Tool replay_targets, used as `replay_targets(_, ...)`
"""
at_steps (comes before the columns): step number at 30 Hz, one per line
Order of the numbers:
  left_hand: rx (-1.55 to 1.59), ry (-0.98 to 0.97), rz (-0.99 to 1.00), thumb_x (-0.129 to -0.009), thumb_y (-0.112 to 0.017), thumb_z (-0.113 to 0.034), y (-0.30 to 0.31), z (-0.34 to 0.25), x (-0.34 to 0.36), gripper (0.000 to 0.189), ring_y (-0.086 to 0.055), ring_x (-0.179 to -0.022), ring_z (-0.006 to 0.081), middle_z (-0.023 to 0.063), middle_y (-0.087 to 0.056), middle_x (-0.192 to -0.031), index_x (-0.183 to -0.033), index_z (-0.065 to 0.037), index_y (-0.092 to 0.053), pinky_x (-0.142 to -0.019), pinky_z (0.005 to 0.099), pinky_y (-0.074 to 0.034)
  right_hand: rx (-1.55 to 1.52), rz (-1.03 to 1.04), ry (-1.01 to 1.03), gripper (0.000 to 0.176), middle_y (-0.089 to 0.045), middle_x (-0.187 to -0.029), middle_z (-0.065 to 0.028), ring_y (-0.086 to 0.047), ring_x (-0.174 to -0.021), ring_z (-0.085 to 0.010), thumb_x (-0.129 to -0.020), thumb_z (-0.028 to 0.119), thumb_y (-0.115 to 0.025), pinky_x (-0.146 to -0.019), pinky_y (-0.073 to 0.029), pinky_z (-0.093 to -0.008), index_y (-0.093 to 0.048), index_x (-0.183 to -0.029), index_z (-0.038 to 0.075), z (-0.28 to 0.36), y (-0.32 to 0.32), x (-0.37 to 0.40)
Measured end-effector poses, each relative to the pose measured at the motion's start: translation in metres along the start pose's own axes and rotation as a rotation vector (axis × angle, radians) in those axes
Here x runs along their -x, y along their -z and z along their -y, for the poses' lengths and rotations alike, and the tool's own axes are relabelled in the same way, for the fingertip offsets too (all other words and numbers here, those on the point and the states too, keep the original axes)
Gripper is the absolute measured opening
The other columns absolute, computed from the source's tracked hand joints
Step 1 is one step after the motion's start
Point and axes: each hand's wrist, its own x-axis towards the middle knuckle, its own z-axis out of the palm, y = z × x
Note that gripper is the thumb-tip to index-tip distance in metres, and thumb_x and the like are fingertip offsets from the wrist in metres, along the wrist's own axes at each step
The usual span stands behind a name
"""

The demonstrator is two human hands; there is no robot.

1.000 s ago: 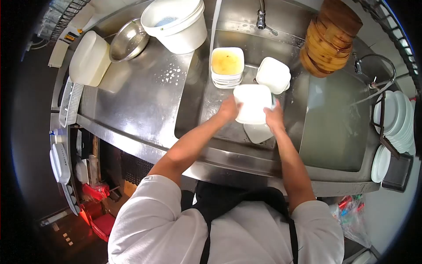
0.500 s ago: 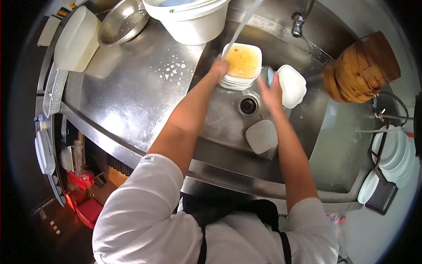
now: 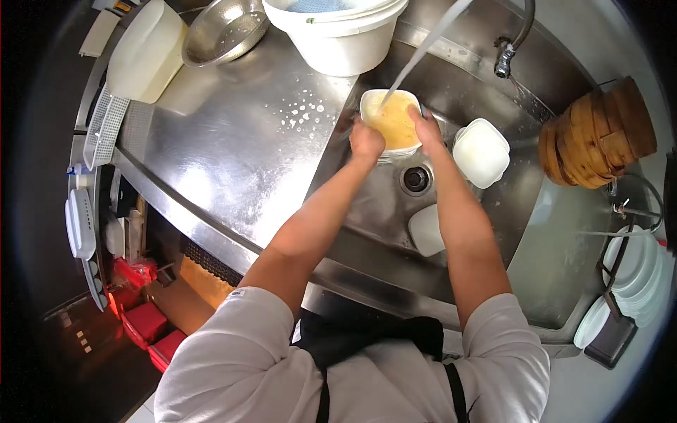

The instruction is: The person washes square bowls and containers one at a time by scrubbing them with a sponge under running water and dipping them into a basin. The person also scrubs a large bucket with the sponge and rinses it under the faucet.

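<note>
A white square dish (image 3: 368,106) with yellowish liquid in it tops a stack of like dishes (image 3: 397,154) in the sink. A stream of water (image 3: 423,51) falls into it. My left hand (image 3: 367,139) grips its left rim, fingers curled round the edge. At the right rim my right hand (image 3: 427,131) closes on the same dish, thumb over the edge; some fingers are hidden. Whether a sponge is still in that hand, I cannot see. To the right lie more white dishes (image 3: 481,151), stacked. Near my right forearm another white dish (image 3: 426,230) is partly covered.
A drain (image 3: 416,181) sits in the sink floor (image 3: 374,201). Bamboo steamers (image 3: 592,137) stand at the right, beside a water-filled basin (image 3: 546,261). On the steel counter (image 3: 226,162) are a white tub (image 3: 338,42), a metal colander (image 3: 224,32) and a cream container (image 3: 144,53).
My right hand has moved left onto the dish's right rim, and the light blue item in it no longer shows. The left hand has shifted nearer the dish's lower left. The view has shifted slightly.
</note>
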Motion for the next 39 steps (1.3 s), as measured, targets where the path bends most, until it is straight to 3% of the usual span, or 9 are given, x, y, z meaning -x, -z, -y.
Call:
replay_targets(4, -0.112, -0.302, -0.067, -0.074, -0.057, 0.006, 0.017, -0.036, 0.018, 0.065, -0.054, -0.111, 0.0466, 0.0357, -0.050, -0.124, -0.136, 0.006, -0.037, -0.097, 0.0470, -0.043, -0.094, -0.263, -0.026, 0.072, -0.051, -0.135, -0.0221, -0.048, -0.125, -0.0345, -0.091, 0.057, -0.049, -0.103, -0.037, -0.0403, -0.048, -0.133, -0.001, 0.010, 0.001, 0.033)
replay_targets(9, -0.289, -0.748, -0.241, -0.072, -0.053, 0.012, 0.054, -0.043, 0.042, 0.066, -0.051, -0.115, 0.0471, 0.0359, -0.043, -0.132, -0.136, 0.006, -0.037, -0.097, 0.0483, -0.043, 0.070, -0.545, 0.440, 0.022, -0.067, -0.091, -0.0204, -0.065, -0.086, -0.0399, -0.093, 0.023, -0.056, -0.073, -0.050, -0.0458, -0.058, -0.104, 0.004, 0.050, 0.038, 0.110)
replay_targets(15, 0.038, -0.409, -0.018, -0.077, -0.044, 0.010, 0.098, -0.028, 0.088, 0.054, -0.057, -0.109, 0.0437, 0.0291, -0.057, -0.120, -0.130, 0.006, -0.044, -0.094, 0.0437, -0.045, -0.018, -0.209, 1.215, 0.019, -0.065, -0.079, -0.0195, -0.065, -0.072, -0.0363, -0.095, 0.021, -0.055, -0.062, -0.050, -0.0396, -0.061, -0.103, 0.005, 0.254, 0.011, 0.182)
replay_targets(18, 0.572, 0.025, 0.222, -0.082, -0.039, 0.007, 0.111, -0.027, 0.107, 0.048, -0.061, -0.105, 0.0361, 0.0217, -0.062, -0.115, -0.128, 0.005, -0.047, -0.093, 0.0397, -0.047, 0.602, -0.154, 1.415, 0.022, -0.066, -0.088, -0.0201, -0.064, -0.079, -0.0379, -0.092, 0.017, -0.055, -0.068, -0.051, -0.0422, -0.060, -0.112, 0.009, 0.347, -0.030, 0.123)
replay_targets(23, 1.062, 0.374, 0.514, -0.098, -0.042, -0.012, 0.115, -0.007, 0.109, 0.041, -0.057, -0.112, 0.0257, 0.0141, -0.054, -0.128, -0.138, -0.001, -0.038, -0.097, 0.0396, -0.046, 1.569, 0.289, 0.941, 0.058, -0.063, -0.119, -0.0185, -0.058, -0.112, -0.0332, -0.080, 0.027, -0.063, -0.095, -0.045, -0.0388, -0.050, -0.136, 0.016, 0.378, -0.065, 0.033)
replay_targets(27, 1.125, 0.323, 0.638, -0.103, -0.039, -0.019, 0.130, -0.007, 0.110, 0.042, -0.052, -0.118, 0.0224, 0.0102, -0.051, -0.132, -0.143, -0.010, -0.035, -0.100, 0.0381, -0.044, 1.693, 0.281, 0.803, 0.048, -0.064, -0.116, -0.0187, -0.061, -0.108, -0.0311, -0.081, 0.030, -0.063, -0.092, -0.046, -0.0386, -0.060, -0.124, 0.010, 0.380, -0.075, 0.042)
replay_targets(31, 1.092, 0.242, 0.638, -0.104, -0.036, -0.020, 0.142, -0.018, 0.103, 0.042, -0.050, -0.120, 0.0209, 0.0101, -0.051, -0.133, -0.144, -0.010, -0.034, -0.100, 0.0364, -0.043, 0.933, 0.093, 1.053, 0.038, -0.068, -0.096, -0.0208, -0.066, -0.087, -0.0305, -0.086, 0.034, -0.061, -0.078, -0.050, -0.0421, -0.067, -0.100, 0.000, 0.386, -0.050, 0.068)
replay_targets(34, 1.047, 0.180, 0.560, -0.104, -0.033, -0.020, 0.130, -0.019, 0.101, 0.041, -0.051, -0.120, 0.0213, 0.0104, -0.050, -0.134, -0.144, -0.010, -0.033, -0.100, 0.0371, -0.043, 0.813, 0.000, 0.764, 0.043, -0.067, -0.081, -0.0227, -0.066, -0.069, -0.0318, -0.090, 0.040, -0.059, -0.064, -0.051, -0.0424, -0.068, -0.086, -0.001, 0.317, -0.016, 0.179)
replay_targets(39, 0.983, 0.118, 0.385, -0.102, -0.038, -0.013, 0.100, -0.038, 0.110, 0.043, -0.055, -0.111, 0.0202, 0.0116, -0.057, -0.125, -0.145, -0.008, -0.035, -0.093, 0.0327, -0.044, 0.708, 0.174, 0.986, 0.040, -0.051, -0.132, -0.0239, -0.045, -0.124, -0.0420, -0.091, 0.018, -0.050, -0.104, -0.035, -0.0495, -0.052, -0.129, 0.005, 0.077, -0.005, 0.203)
